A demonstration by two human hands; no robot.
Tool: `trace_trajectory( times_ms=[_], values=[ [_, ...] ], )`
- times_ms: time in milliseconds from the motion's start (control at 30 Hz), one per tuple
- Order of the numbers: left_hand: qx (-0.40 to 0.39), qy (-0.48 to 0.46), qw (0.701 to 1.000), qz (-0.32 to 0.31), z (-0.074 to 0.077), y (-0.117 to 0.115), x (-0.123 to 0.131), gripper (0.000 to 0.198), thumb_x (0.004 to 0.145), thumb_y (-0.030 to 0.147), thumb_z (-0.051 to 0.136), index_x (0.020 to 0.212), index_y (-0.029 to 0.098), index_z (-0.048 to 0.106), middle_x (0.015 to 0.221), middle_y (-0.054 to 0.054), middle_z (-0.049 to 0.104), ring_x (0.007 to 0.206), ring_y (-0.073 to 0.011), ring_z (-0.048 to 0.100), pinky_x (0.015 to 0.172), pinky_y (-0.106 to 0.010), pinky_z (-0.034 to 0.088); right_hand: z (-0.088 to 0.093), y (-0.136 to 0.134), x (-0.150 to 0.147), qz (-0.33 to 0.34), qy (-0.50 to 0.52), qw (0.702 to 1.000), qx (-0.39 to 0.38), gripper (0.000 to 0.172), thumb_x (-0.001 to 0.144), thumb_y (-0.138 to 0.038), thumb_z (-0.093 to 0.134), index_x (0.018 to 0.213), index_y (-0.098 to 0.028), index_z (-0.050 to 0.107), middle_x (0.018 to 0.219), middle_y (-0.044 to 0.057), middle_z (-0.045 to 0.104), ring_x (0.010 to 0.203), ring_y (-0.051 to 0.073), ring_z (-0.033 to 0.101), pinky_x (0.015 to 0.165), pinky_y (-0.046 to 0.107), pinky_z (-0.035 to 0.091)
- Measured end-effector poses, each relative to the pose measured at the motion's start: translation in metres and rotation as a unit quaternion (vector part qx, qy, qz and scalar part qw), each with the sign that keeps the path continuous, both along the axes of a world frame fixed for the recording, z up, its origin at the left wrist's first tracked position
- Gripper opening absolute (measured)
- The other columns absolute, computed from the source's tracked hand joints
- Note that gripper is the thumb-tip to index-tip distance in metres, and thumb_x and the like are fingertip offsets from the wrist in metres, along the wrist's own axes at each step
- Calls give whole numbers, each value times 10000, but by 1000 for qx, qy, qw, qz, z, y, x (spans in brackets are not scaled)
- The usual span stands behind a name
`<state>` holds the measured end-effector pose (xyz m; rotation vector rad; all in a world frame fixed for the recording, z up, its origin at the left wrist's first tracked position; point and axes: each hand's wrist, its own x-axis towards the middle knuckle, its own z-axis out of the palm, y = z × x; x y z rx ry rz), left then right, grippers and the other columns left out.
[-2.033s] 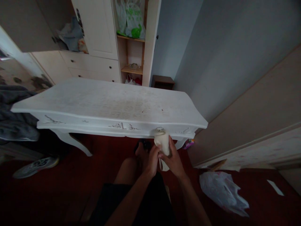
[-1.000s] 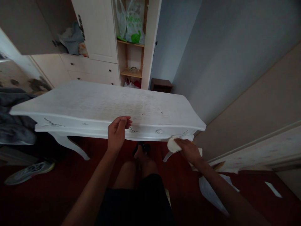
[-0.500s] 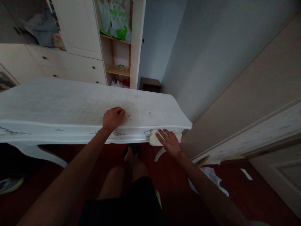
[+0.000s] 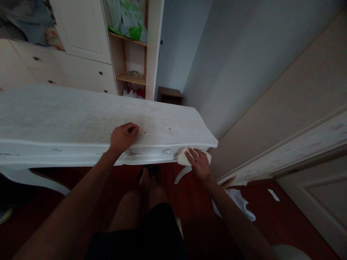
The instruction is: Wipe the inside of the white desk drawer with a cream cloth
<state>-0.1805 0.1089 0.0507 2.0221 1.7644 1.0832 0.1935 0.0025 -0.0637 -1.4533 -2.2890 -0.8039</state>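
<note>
A long white table (image 4: 67, 115) with a worn, stained top stands in front of me. My left hand (image 4: 122, 136) rests on the table's front edge, fingers curled loosely with nothing in them. My right hand (image 4: 199, 163) presses a white cloth (image 4: 184, 158) flat against the table's front apron near its right corner, fingers spread over the cloth. A small knob (image 4: 167, 152) sits on the apron just left of the cloth. My bare knee (image 4: 148, 184) shows below the table.
A cream wardrobe (image 4: 81, 32) with drawers and open shelves holding plastic bags (image 4: 124, 18) stands behind the table. A small brown stool (image 4: 170, 94) is by the grey wall. A white plastic bag (image 4: 238, 202) and a paper scrap (image 4: 273, 195) lie on the red floor at right.
Both hands left the cloth at my lap. The left hand went up onto the table's edge. The right hand carried the cloth to the apron and slid it rightward toward the corner.
</note>
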Motion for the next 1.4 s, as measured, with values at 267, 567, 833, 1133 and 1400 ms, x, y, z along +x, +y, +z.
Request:
trace_trajectory(
  times_ms=[267, 567, 833, 1133, 1400],
  values=[
    [5, -3, 1000, -15, -2, 0, -2, 356, 845, 361, 497, 1007, 191, 764, 939, -87, 783, 795, -226, 699, 751, -322, 515, 14, -23, 3, -136, 34, 988, -62, 623, 812, -24, 542, 1389, -252, 599, 1468, 75, 590, 1217, 311, 551, 978, 449, 463],
    [4, 28, 1000, -12, 0, -2, 0, 344, 857, 330, 498, 1031, 201, 765, 1006, -79, 789, 946, -264, 723, 834, -340, 527, 52, -47, -14, -254, 105, 952, -134, 609, 929, -292, 511, 1530, -224, 441, 1396, 99, 646, 920, 289, 731, 748, 376, 604],
    [44, 71, 996, -23, -2, -8, 4, 335, 867, 306, 478, 1000, 188, 762, 1066, -111, 768, 983, -287, 710, 885, -407, 538, 57, -35, -22, -260, 8, 945, -196, 688, 909, -248, 491, 1581, -243, 339, 1605, 97, 370, 974, 311, 746, 751, 410, 624],
    [45, 69, 996, -27, -2, -9, 5, 310, 873, 293, 480, 986, 194, 750, 1056, -101, 763, 993, -276, 701, 915, -411, 533, 50, -39, -19, -64, -37, 911, -407, 768, 789, -207, 598, 1537, -256, 427, 1533, 73, 486, 1263, 314, 624, 1025, 463, 526],
    [25, 85, 996, -16, 1, -13, 8, 318, 900, 288, 467, 1012, 194, 749, 1091, -98, 755, 1012, -269, 688, 911, -372, 520, 85, -40, 1, -10, 165, 976, -138, 599, 920, -328, 497, 1499, -173, 477, 1448, 115, 597, 1251, 279, 638, 1036, 418, 529]
  ],
)
